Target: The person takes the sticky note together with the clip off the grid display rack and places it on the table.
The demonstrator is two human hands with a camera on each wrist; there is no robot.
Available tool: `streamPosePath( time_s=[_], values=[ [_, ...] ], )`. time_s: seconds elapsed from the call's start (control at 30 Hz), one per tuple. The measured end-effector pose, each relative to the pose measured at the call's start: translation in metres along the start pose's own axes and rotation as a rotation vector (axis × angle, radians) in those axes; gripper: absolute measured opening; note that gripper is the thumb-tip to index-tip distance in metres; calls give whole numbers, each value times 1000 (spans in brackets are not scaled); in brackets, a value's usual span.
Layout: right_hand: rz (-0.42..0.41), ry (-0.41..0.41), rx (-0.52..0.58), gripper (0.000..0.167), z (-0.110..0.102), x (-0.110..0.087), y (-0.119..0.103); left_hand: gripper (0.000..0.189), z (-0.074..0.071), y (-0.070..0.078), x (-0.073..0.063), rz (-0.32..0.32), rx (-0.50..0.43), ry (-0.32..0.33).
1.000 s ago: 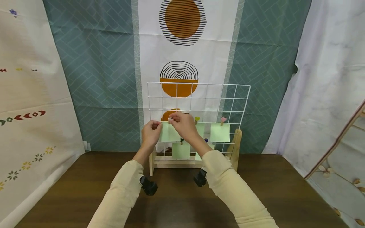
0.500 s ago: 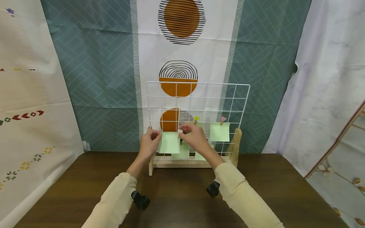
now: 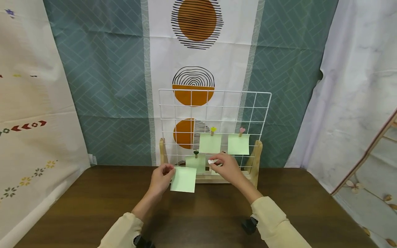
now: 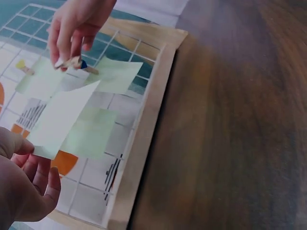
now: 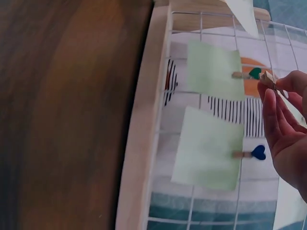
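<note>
While my left grip (image 3: 162, 177) pinches the pale green note (image 3: 183, 179) by its left edge, on the near side of the wire rack (image 3: 255, 161), my right grip (image 3: 227, 168) pinches the white heart clip (image 3: 211, 162); I should squeeze lightly, avoiding creases.

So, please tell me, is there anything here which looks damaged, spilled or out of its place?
Nothing stands out as damaged or spilled. One green note is off the wire grid, but the left hand holds it while the right hand pinches a white-heart clip, so this seems deliberate.
</note>
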State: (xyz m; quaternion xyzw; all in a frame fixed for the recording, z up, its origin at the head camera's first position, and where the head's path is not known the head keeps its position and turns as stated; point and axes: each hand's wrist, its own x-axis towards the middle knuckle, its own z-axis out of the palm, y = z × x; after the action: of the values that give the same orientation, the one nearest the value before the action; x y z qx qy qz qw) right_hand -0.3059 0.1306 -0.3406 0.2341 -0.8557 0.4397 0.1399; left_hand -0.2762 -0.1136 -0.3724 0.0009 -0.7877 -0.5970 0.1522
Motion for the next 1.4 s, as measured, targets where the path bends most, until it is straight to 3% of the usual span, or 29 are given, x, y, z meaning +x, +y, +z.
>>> streamPosePath(
  time_s=[0.17, 0.4, 0.67, 0.9, 1.4],
  values=[
    [21, 13, -49, 20, -7, -13, 11, 12, -4, -13, -1, -13, 6, -26],
    [76, -22, -92, 17, -14, -26, 32, 11, -21, -33, -4, -74, 48, -102],
    [133, -141, 18, 16, -24, -41, 67, 12, -44, -56, -7, -118, 108, -158],
    [183, -134, -68, 17, -40, -58, 86, 11, -59, -67, -8, -134, 207, -216],
    [147, -174, -249, 15, -82, -87, 119, 9, -91, -90, -4, -92, 335, -170]
  ],
)
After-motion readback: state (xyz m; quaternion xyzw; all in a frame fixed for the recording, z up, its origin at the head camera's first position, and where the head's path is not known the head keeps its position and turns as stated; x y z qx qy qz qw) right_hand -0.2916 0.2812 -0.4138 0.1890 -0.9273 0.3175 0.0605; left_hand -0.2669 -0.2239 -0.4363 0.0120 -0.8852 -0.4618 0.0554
